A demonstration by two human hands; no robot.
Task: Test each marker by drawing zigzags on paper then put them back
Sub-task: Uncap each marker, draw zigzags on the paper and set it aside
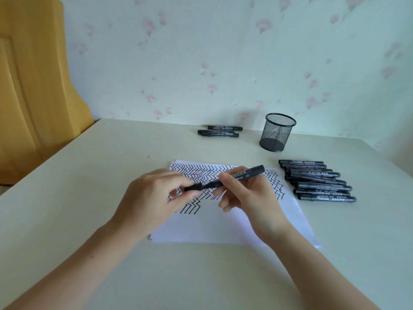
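Table (pixel 89 198) w/ paper (pixel 223 229) at centre, zigzags on its far half. Over paper: R hand (pixel 248 198) grips marker (pixel 241 175); L hand (pixel 152 198) pinches cap (pixel 194 187) at its tip. Marker row (pixel 317 180) right of paper; mesh cup (pixel 277 132) beyond.

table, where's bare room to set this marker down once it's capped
Bare cream table left of the white zigzag paper, plus the near strip below it. Crowded on the right: the row of black markers; further back the black mesh cup.
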